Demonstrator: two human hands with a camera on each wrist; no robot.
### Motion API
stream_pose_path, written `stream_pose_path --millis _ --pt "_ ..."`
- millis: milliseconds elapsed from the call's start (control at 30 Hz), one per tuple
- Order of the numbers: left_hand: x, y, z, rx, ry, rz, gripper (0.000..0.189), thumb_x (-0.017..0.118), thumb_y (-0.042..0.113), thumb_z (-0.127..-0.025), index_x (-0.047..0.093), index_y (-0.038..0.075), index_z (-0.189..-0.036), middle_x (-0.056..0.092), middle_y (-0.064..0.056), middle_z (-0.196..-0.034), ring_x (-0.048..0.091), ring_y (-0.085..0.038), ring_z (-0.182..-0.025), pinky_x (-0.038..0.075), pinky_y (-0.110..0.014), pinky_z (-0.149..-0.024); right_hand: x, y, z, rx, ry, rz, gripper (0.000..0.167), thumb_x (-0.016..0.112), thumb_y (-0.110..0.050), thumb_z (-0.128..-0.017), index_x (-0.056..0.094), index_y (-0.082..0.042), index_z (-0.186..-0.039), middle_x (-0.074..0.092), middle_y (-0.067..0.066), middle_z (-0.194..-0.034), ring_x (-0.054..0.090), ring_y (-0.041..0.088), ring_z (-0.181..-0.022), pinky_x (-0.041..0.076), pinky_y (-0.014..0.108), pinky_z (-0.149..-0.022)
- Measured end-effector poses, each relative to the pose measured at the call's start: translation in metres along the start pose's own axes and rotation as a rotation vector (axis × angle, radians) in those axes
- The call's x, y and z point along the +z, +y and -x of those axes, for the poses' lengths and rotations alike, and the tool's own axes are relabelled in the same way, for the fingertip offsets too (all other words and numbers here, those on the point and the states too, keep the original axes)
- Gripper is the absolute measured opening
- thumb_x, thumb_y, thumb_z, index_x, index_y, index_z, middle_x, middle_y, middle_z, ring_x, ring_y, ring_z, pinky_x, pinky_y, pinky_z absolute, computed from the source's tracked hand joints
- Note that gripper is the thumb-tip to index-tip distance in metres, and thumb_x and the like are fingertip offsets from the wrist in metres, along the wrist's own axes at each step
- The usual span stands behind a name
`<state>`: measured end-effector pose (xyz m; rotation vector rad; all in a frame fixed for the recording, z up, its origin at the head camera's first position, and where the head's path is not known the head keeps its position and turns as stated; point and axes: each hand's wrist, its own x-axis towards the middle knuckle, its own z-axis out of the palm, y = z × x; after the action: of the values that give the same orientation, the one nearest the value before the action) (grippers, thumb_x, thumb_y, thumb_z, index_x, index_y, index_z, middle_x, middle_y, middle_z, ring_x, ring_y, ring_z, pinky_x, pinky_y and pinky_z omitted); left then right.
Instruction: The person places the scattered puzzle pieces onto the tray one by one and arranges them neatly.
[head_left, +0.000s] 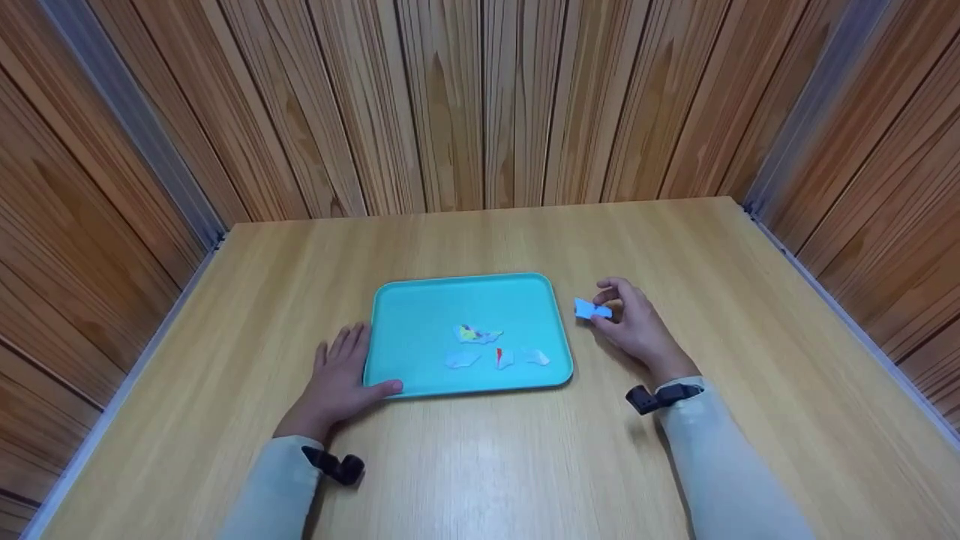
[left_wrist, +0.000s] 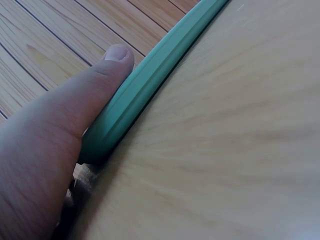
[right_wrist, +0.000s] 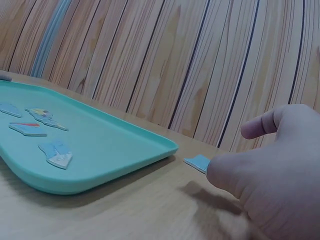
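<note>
A turquoise tray (head_left: 420,311) lies on the table with several flat, printed puzzle pieces on it. One piece carries yellow patches (head_left: 478,334), and another has a red strip (head_left: 504,358). My left hand (head_left: 339,382) rests at the tray's near left corner, its fingers along the left side and the thumb (left_wrist: 102,82) on the front rim. Just right of the tray, my right hand (head_left: 636,330) pinches a light blue puzzle piece (head_left: 583,308) between thumb and finger. In the right wrist view that blue piece (right_wrist: 198,162) shows past the thumb, low over the table.
The light wood table (head_left: 480,465) extends on all sides of the tray. Wood-panelled walls (head_left: 510,105) enclose its back and both sides. Each wrist wears a black strap with a small camera (head_left: 643,399).
</note>
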<state>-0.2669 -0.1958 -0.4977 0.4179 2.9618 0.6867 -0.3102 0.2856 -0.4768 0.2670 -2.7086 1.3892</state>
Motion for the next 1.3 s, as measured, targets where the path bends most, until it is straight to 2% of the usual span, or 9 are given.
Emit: stream_pose_path --millis 367,733,1000,1133,1300 --pt "0.001 -0.001 0.0 0.001 0.007 -0.007 0.12 0.06 0.076 -0.083 0.011 -0.001 -0.161 0.009 -0.02 -0.168 0.002 -0.041 -0.154 -0.006 -0.065 -0.119 0.018 -0.014 -0.003 0.022 -0.015 -0.005 0.053 0.068 -0.006 -0.096 0.043 -0.007 -0.142 0.056 0.011 -0.125 0.051 0.034 -0.124 0.043 0.052 -0.107" --pt "0.0 -0.002 0.001 0.011 0.008 -0.003 0.119 0.059 0.077 -0.084 0.011 0.0 -0.161 0.009 -0.02 -0.168 0.001 -0.041 -0.154 -0.006 -0.065 -0.118 0.037 -0.027 -0.005 0.024 -0.046 -0.011 0.05 0.07 -0.012 -0.096 0.045 -0.011 -0.14 0.055 0.006 -0.125 0.054 0.032 -0.123 0.045 0.05 -0.107" --pt "-0.001 -0.001 0.002 0.004 0.001 0.009 0.119 0.059 0.076 -0.084 0.01 0.0 -0.161 0.008 -0.02 -0.168 0.0 -0.041 -0.154 -0.008 -0.064 -0.118 0.051 -0.033 -0.006 -0.067 -0.052 -0.001 0.049 0.071 -0.01 -0.094 0.048 -0.009 -0.137 0.057 0.009 -0.121 0.057 0.033 -0.121 0.047 0.048 -0.104" --pt "-0.001 -0.001 0.001 0.003 0.001 0.008 0.12 0.059 0.077 -0.083 0.01 0.001 -0.161 0.008 -0.019 -0.168 0.0 -0.04 -0.155 -0.007 -0.063 -0.119 0.056 -0.037 -0.006 -0.078 -0.055 -0.016 0.051 0.072 -0.008 -0.093 0.048 -0.01 -0.138 0.058 0.009 -0.12 0.057 0.033 -0.122 0.046 0.049 -0.106" --pt "0.0 -0.002 0.0 0.004 -0.004 0.005 0.12 0.058 0.079 -0.083 0.01 0.002 -0.161 0.008 -0.018 -0.169 0.001 -0.04 -0.155 -0.007 -0.063 -0.119 0.062 -0.038 -0.007 -0.082 -0.049 0.016 0.049 0.073 -0.01 -0.093 0.049 -0.012 -0.136 0.06 0.006 -0.119 0.051 0.029 -0.119 0.044 0.049 -0.105"
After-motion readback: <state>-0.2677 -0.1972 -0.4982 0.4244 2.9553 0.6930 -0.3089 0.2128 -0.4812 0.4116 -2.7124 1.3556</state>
